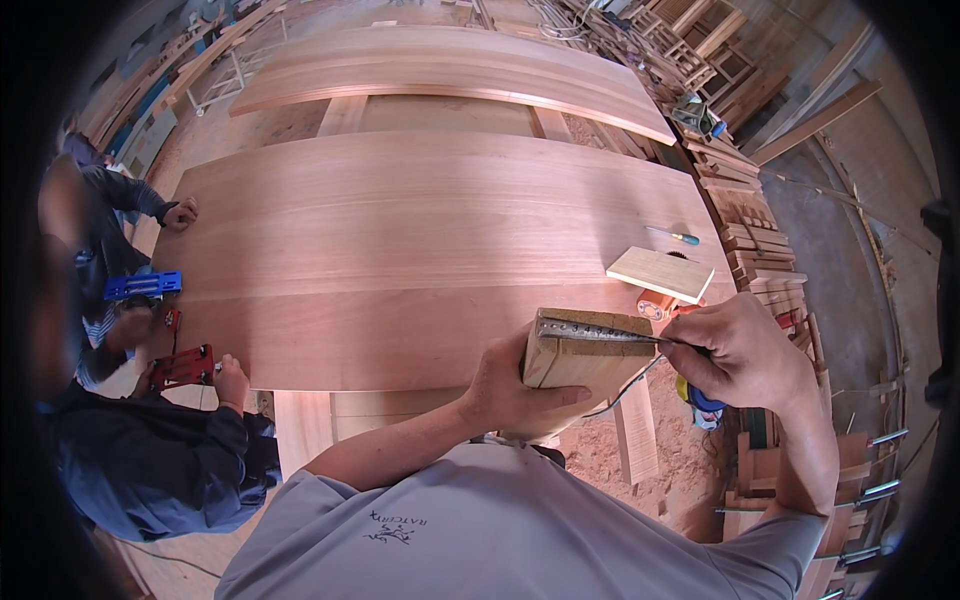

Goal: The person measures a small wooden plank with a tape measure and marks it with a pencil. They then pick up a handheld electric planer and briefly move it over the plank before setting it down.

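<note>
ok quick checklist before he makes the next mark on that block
1. Left hand grips the wooden block from below: ok.
2. Metal ruler lies along the block's top edge: ok.
3. Right hand pinches a thin marking tool at the ruler's end: ok; tip position cannot tell.
4. Block braced on the large panel: not ok, it is held in the air at the panel's edge.
5. Co-worker's hands stay at the red clamp, away from the block: ok.

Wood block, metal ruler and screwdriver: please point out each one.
Wood block (580,372), head view, on its front face.
Metal ruler (590,329), head view, on its middle.
Screwdriver (676,236), head view, on its shaft.
</note>
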`<state>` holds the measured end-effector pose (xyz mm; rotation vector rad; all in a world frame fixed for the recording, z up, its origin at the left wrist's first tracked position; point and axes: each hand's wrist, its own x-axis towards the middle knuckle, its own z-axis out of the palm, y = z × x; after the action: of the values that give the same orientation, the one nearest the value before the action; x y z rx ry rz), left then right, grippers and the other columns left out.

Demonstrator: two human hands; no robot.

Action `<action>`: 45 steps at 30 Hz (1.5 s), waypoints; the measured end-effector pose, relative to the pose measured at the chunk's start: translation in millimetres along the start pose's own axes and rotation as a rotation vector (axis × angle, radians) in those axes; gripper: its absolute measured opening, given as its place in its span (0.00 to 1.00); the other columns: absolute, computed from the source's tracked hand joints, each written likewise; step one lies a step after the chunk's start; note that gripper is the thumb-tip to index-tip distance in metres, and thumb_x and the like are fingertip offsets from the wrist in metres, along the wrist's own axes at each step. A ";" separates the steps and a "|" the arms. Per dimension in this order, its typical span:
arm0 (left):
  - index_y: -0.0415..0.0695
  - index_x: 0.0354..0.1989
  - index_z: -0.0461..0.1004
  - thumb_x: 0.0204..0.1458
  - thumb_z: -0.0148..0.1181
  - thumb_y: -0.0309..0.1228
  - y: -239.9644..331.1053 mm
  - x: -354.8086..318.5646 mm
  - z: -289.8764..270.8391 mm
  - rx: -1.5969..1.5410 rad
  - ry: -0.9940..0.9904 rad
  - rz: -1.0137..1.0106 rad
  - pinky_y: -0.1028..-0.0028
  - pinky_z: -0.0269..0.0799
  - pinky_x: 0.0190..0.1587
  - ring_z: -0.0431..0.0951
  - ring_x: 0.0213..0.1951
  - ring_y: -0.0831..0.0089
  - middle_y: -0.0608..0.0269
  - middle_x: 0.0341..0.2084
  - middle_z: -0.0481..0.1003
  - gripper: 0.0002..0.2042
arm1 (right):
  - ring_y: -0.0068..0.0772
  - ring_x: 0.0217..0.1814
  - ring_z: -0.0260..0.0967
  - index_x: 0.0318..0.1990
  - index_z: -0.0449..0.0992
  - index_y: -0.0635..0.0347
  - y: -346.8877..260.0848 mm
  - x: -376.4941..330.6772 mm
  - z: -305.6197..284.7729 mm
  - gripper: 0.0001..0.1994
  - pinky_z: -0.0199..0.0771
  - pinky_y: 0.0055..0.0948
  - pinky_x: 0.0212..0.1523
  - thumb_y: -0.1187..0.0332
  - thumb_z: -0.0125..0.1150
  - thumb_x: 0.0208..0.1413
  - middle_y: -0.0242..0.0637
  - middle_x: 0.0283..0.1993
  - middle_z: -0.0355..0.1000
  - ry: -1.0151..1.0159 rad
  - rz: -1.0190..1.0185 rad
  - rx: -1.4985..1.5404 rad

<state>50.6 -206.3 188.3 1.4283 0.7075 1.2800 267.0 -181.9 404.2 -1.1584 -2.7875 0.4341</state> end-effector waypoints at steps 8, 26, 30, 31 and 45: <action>0.37 0.53 0.76 0.44 0.79 0.27 4.9 0.2 -1.0 -0.009 -0.013 -0.029 0.69 0.79 0.50 0.81 0.48 0.73 0.57 0.46 0.82 0.27 | 0.43 0.23 0.75 0.30 0.80 0.59 -1.9 -1.1 0.3 0.04 0.71 0.38 0.24 0.70 0.65 0.55 0.41 0.21 0.74 0.007 0.004 -0.015; 0.39 0.55 0.74 0.45 0.79 0.31 1.8 -1.9 -0.9 -0.029 -0.024 -0.031 0.69 0.79 0.51 0.81 0.47 0.73 0.56 0.45 0.82 0.28 | 0.44 0.23 0.75 0.28 0.79 0.58 -3.5 -2.8 0.9 0.05 0.71 0.39 0.24 0.70 0.65 0.54 0.41 0.20 0.73 0.001 0.020 -0.033; 0.38 0.54 0.74 0.44 0.80 0.32 0.9 -2.5 -1.0 -0.023 -0.020 -0.031 0.69 0.79 0.51 0.82 0.47 0.73 0.56 0.45 0.82 0.29 | 0.45 0.24 0.75 0.28 0.79 0.58 -4.8 -2.5 0.9 0.05 0.72 0.39 0.25 0.70 0.64 0.54 0.41 0.22 0.74 0.003 0.017 -0.042; 0.38 0.54 0.74 0.44 0.80 0.32 0.6 -2.7 -0.9 -0.027 -0.019 -0.031 0.69 0.79 0.51 0.82 0.47 0.73 0.56 0.45 0.82 0.29 | 0.45 0.24 0.75 0.28 0.79 0.58 -4.7 -2.6 1.3 0.04 0.72 0.39 0.25 0.70 0.64 0.54 0.41 0.22 0.74 0.003 0.021 -0.039; 0.39 0.56 0.74 0.45 0.79 0.33 -0.6 -2.2 -0.4 -0.032 -0.019 -0.011 0.69 0.79 0.51 0.81 0.47 0.73 0.57 0.46 0.81 0.30 | 0.44 0.25 0.77 0.32 0.79 0.57 -0.1 -3.8 0.8 0.03 0.74 0.38 0.27 0.70 0.64 0.55 0.40 0.21 0.75 -0.022 0.022 -0.025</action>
<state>49.7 -208.0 187.0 1.4074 0.6786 1.2628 269.5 -184.8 403.6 -1.1982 -2.8086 0.4180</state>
